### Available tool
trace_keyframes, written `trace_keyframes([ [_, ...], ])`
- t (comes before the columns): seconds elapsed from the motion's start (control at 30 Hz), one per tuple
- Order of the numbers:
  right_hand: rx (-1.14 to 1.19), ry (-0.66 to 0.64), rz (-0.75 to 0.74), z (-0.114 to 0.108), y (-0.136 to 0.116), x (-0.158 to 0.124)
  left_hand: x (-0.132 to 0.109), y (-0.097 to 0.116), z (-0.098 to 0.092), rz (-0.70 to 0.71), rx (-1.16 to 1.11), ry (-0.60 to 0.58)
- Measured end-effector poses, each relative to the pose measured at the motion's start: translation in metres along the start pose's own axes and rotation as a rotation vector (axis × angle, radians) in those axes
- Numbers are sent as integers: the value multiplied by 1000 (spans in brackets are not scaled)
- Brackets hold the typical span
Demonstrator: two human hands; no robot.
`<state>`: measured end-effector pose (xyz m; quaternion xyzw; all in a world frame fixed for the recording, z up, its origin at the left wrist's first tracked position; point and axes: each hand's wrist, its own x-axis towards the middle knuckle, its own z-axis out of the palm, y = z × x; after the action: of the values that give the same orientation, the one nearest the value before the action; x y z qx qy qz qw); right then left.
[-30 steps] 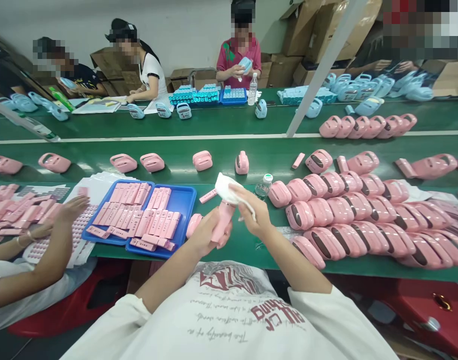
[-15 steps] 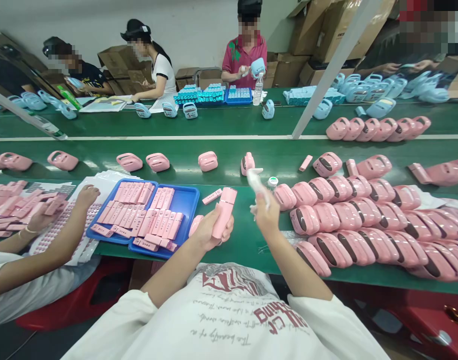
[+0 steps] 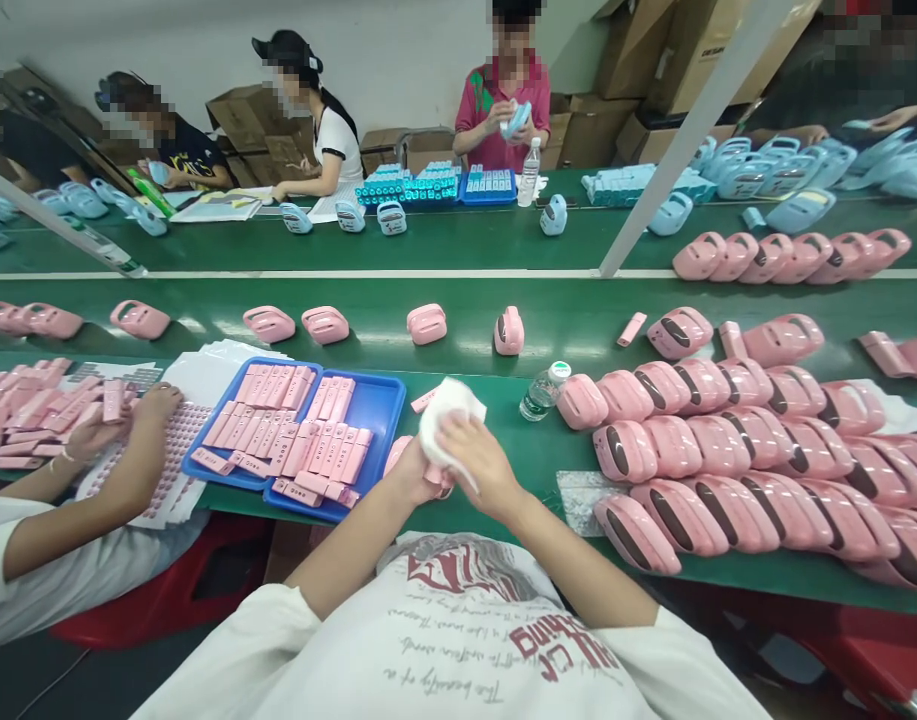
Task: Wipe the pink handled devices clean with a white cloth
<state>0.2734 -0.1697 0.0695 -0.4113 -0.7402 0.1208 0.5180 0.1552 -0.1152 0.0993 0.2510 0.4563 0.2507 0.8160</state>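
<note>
In front of my chest, my left hand is closed around a pink rectangular plastic piece, mostly hidden now by cloth and fingers. My right hand presses a white wiping cloth over that piece, its fingers bent on the cloth. Just left of my hands, a blue tray carries rows of small pink printed bars. Partly covered by my left wrist, a pink rounded part rests on the green table.
Rows of pink rounded housings fill the right side. A small clear bottle stands before them. Single housings sit along the green belt. At left, a co-worker's hands work beside piled pink bars.
My right hand has swung left and down, bringing the cloth onto the pink piece in my left hand. The clear bottle, hidden before, now shows. The view has shifted slightly.
</note>
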Motion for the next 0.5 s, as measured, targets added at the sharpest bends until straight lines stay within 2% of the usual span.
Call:
trace_keyframes([
  [0.07,185,262,376,0,10,6,3,2,0,-37,-60,-79],
  [0.13,384,545,758,0,19,15,6,4,0,-17,-114,-157],
  [0.17,490,635,902,1,22,19,8,4,-1,-8,-130,-191],
  [0.2,601,663,998,1,25,23,10,5,-3,-9,-128,-212],
  [0.23,712,622,1049,3,27,25,12,5,-4,-22,-107,-213],
  [0.33,915,269,1069,11,27,27,24,3,-8,-82,-6,-128],
  [0.4,853,99,1081,21,30,27,35,2,-11,-90,86,-45],
  [0.5,574,-3,1148,34,54,35,56,4,-22,-57,241,11],
])
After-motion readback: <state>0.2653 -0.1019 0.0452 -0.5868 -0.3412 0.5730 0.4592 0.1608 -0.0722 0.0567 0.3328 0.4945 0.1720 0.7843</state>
